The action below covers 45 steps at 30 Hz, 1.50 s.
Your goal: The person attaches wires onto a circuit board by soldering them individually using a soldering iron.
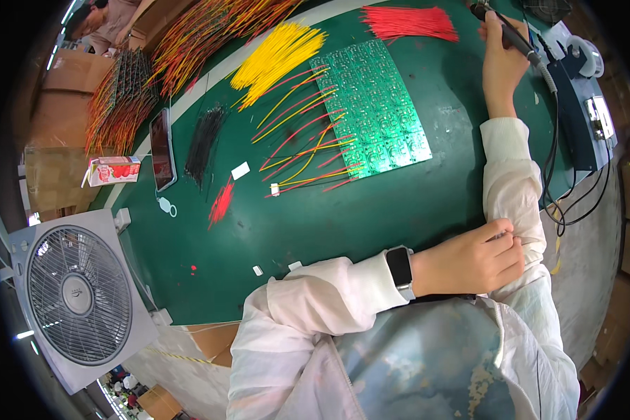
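Observation:
My right hand (504,66) is raised at the far right, closed round the handle of a soldering iron (521,43). Its tip is cut off by the picture's top edge. My left hand (469,260), a watch on its wrist, reaches across my body. Its fingers are curled onto the white sleeve (516,210) of my right arm, pinching the cloth. A green circuit board panel (392,112) lies mid-table, apart from both hands. Red, yellow and a few black wires (308,140) stick out from its left side.
Bundles of yellow wires (276,59), red wires (409,23) and black wires (204,143) lie on the green table (189,259). A phone (162,150), drink carton (114,170) and fan (77,297) stand left. The soldering station (581,115) is right. Another person (108,24) is at far left.

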Each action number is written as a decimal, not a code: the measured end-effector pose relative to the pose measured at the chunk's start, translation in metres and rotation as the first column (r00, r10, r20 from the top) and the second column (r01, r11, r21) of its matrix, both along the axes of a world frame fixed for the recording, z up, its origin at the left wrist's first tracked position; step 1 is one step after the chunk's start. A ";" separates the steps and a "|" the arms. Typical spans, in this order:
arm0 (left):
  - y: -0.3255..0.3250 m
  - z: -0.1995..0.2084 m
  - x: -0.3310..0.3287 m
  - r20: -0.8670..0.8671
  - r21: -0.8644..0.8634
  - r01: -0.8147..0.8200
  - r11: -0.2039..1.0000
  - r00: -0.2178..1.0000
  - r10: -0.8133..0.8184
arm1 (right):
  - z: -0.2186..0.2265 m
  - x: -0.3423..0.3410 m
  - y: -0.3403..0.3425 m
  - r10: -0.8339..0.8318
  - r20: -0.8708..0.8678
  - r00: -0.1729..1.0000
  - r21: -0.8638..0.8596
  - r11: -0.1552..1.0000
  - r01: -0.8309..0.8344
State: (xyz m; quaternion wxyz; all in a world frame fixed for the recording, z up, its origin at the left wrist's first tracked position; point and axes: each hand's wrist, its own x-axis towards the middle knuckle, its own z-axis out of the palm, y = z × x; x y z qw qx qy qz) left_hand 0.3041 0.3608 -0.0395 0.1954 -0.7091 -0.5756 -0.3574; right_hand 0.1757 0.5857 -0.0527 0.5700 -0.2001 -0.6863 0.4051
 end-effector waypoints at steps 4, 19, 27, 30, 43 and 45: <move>-0.009 0.029 -0.006 0.058 -0.168 -0.019 0.986 0.998 0.029 | -0.001 -0.004 0.002 0.068 -0.002 0.998 0.023 0.997 -0.068; -0.238 0.126 -0.223 0.100 -0.969 -0.196 0.149 0.239 0.966 | 0.001 -0.001 0.004 0.042 0.026 0.999 -0.043 0.998 -0.041; -0.214 0.078 -0.247 -0.244 -0.964 -0.173 -0.201 0.280 0.929 | -0.001 0.000 0.004 0.057 0.049 0.997 -0.032 0.998 -0.056; -0.212 0.074 -0.247 -0.308 -0.941 -0.235 -0.242 0.305 0.901 | -0.001 0.000 0.005 0.060 0.071 0.996 -0.035 0.998 -0.058; -0.209 0.099 -0.232 -0.098 -0.823 -0.554 0.124 0.354 0.930 | 0.001 -0.001 -0.002 0.045 0.048 0.998 -0.082 0.996 -0.041; -0.193 0.099 -0.229 0.026 -0.793 -0.536 0.289 0.445 0.895 | 0.001 -0.003 -0.003 0.051 0.030 0.998 -0.081 0.996 -0.048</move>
